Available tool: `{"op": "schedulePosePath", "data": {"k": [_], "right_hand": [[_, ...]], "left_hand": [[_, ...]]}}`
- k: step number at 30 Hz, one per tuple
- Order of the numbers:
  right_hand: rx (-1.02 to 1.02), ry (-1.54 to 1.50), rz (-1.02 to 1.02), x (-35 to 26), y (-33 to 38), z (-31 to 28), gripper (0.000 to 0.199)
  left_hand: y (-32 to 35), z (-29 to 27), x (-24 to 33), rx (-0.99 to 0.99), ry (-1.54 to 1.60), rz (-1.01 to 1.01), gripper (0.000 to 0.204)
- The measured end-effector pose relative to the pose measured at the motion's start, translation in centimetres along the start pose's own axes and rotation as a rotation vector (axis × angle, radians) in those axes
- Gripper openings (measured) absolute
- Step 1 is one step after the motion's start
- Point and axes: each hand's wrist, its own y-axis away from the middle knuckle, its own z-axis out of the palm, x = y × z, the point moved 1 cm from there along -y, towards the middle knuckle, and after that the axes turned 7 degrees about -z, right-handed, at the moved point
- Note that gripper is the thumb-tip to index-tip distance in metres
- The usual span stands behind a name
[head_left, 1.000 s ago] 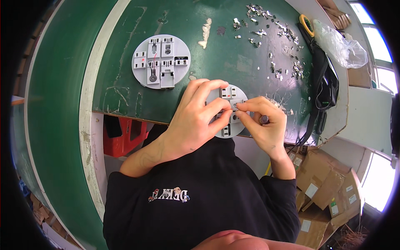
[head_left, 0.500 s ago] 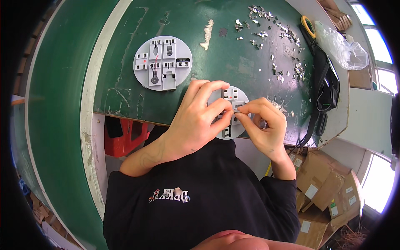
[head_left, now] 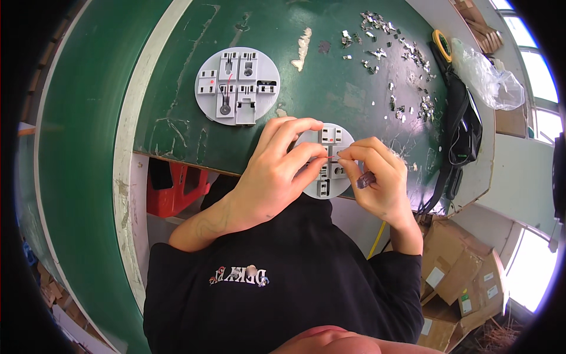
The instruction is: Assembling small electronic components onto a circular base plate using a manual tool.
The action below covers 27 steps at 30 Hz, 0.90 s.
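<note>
A round grey plate with raised block-like holders (head_left: pixel 330 134) lies under my hands near the table's front edge. Above it my left hand (head_left: pixel 277 162) pinches a thin red wire (head_left: pixel 331 157) between thumb and forefinger. Facing it, my right hand (head_left: pixel 380 177) has its thumb and forefinger pressed together by the wire's other end; what sits between those tips is too small to make out. A short dark handle-like piece (head_left: pixel 366 180) is tucked in the right hand's curled fingers. Farther left lies a second round grey plate (head_left: pixel 268 65), carrying similar holders, a black disc-shaped part and a red wire.
Small metal clips (head_left: pixel 377 26) are scattered over the back right of the green table (head_left: pixel 330 94). Along the right edge lie a black bag (head_left: pixel 464 124), a yellow tape roll (head_left: pixel 441 44) and a clear plastic bag (head_left: pixel 489 79). Cardboard boxes (head_left: pixel 460 265) stand at lower right; a red stool (head_left: pixel 168 192) sits below.
The red wire now shows stretched between my fingertips. My right hand has turned slightly, exposing more of the dark handle-like piece. The whole view has shifted a little.
</note>
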Motion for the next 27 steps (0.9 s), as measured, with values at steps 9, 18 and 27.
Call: {"op": "schedulePosePath", "data": {"k": [9,18,27], "right_hand": [[-0.079,0.074,-0.113,0.3,-0.6,0.5,0.018],[-0.182,0.135,-0.143,-0.4,-1.1,0.1,0.02],[-0.414,0.223,-0.086,-1.7,-2.5,-0.4,0.018]], "left_hand": [[0.2,-0.2,0.1,0.046,0.029,-0.021,0.018],[0.2,-0.3,0.0,0.031,0.033,-0.047,0.018],[0.3,-0.1,-0.1,0.021,0.048,-0.079,0.018]]}}
